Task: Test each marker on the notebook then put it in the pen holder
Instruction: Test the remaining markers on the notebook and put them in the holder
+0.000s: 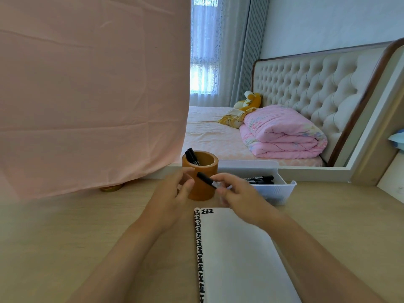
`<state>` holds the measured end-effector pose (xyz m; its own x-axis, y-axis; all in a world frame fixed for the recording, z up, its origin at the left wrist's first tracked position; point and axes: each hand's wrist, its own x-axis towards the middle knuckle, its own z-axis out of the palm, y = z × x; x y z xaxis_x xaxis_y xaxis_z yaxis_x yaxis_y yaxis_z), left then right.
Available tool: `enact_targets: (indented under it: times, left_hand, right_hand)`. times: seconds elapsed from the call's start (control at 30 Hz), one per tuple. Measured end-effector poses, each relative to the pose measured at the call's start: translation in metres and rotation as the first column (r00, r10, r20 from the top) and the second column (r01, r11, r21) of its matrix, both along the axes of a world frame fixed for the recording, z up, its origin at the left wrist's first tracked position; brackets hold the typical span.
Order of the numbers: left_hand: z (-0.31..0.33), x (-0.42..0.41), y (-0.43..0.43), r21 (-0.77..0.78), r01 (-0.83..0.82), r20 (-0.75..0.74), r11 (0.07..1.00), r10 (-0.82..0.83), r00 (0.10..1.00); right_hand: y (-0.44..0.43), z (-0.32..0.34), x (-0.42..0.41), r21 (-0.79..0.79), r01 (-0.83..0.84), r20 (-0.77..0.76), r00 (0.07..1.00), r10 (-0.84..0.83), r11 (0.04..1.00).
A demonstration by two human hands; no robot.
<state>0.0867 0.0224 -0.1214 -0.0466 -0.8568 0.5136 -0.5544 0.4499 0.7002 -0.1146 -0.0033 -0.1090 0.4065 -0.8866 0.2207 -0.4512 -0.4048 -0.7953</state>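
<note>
My right hand pinches a black marker that points up and left, in front of the brown pen holder. Just left of the marker's tip, my left hand hovers with loosely curled fingers and holds nothing. Two black markers stand in the holder. An open notebook with a white page lies on the desk below my hands; a few black marks sit at its top left corner.
A white plastic bin with more black markers stands right of the holder. A pink cloth hangs at the left over the wooden desk. Behind the desk is a bed with a folded pink quilt.
</note>
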Motion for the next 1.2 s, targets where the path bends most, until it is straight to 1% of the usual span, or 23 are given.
enact_targets:
  times: [0.03, 0.07, 0.17, 0.23, 0.3, 0.43, 0.5, 0.6, 0.73, 0.8, 0.93, 1.0, 1.07, 1.13, 1.17, 1.2]
  left_hand:
    - [0.003, 0.001, -0.004, -0.037, -0.035, -0.027, 0.999, 0.034, 0.999]
    - [0.007, 0.002, -0.01, -0.067, -0.078, -0.03, 0.995, 0.076, 0.997]
    - [0.025, 0.007, -0.039, -0.12, -0.196, 0.015, 0.973, 0.199, 0.98]
    - [0.039, 0.01, -0.061, -0.094, -0.245, 0.076, 0.965, 0.253, 0.965]
    - [0.05, 0.009, -0.083, -0.034, -0.281, 0.134, 0.959, 0.282, 0.95]
    - [0.057, 0.005, -0.11, 0.172, -0.287, 0.218, 0.942, 0.248, 0.944]
    - [0.056, 0.005, -0.115, 0.227, -0.278, 0.263, 0.933, 0.216, 0.94]
    - [0.058, 0.007, -0.117, 0.199, -0.293, 0.325, 0.935, 0.219, 0.92]
    - [0.062, 0.006, -0.114, 0.153, -0.299, 0.321, 0.942, 0.239, 0.917]
    - [0.064, 0.006, -0.113, 0.13, -0.289, 0.309, 0.949, 0.238, 0.921]
    - [0.066, 0.006, -0.109, 0.097, -0.284, 0.182, 0.954, 0.263, 0.947]
    - [0.064, 0.004, -0.106, 0.101, -0.269, 0.126, 0.958, 0.256, 0.958]
    - [0.06, 0.001, -0.103, 0.092, -0.26, 0.113, 0.961, 0.249, 0.962]
    - [0.055, -0.001, -0.101, 0.063, -0.247, 0.155, 0.967, 0.235, 0.96]
    - [0.052, -0.002, -0.101, 0.047, -0.241, 0.193, 0.969, 0.228, 0.954]
    - [0.049, -0.003, -0.101, 0.039, -0.234, 0.229, 0.971, 0.219, 0.948]
  right_hand:
    - [-0.001, 0.008, -0.001, 0.025, 0.04, 0.078, 0.996, -0.042, 0.999]
    - [-0.005, 0.017, -0.001, 0.018, 0.094, 0.121, 0.988, -0.095, 0.995]
    - [-0.018, 0.046, 0.002, -0.061, 0.224, 0.175, 0.962, -0.21, 0.973]
    - [-0.028, 0.065, 0.008, -0.09, 0.279, 0.217, 0.942, -0.255, 0.956]
    - [-0.042, 0.077, 0.015, -0.121, 0.299, 0.235, 0.935, -0.265, 0.947]
    - [-0.068, 0.079, 0.029, -0.189, 0.293, 0.107, 0.955, -0.277, 0.937]
    - [-0.077, 0.073, 0.034, -0.212, 0.258, 0.024, 0.966, -0.259, 0.943]
    - [-0.085, 0.061, 0.037, -0.229, 0.195, -0.129, 0.965, -0.228, 0.954]
    - [-0.091, 0.051, 0.036, -0.225, 0.196, -0.346, 0.9, -0.266, 0.954]
    - [-0.093, 0.052, 0.036, -0.192, 0.166, -0.414, 0.88, -0.233, 0.967]
    - [-0.098, 0.056, 0.04, -0.104, 0.061, -0.493, 0.864, -0.105, 0.993]
    - [-0.1, 0.057, 0.036, -0.094, 0.007, -0.465, 0.884, -0.051, 0.996]
    - [-0.101, 0.058, 0.022, -0.138, 0.028, -0.378, 0.922, -0.079, 0.99]
    - [-0.105, 0.055, 0.0, -0.195, 0.101, -0.332, 0.929, -0.163, 0.976]
    - [-0.107, 0.053, -0.013, -0.194, 0.133, -0.354, 0.915, -0.195, 0.972]
    - [-0.108, 0.051, -0.024, -0.172, 0.153, -0.412, 0.886, -0.212, 0.973]
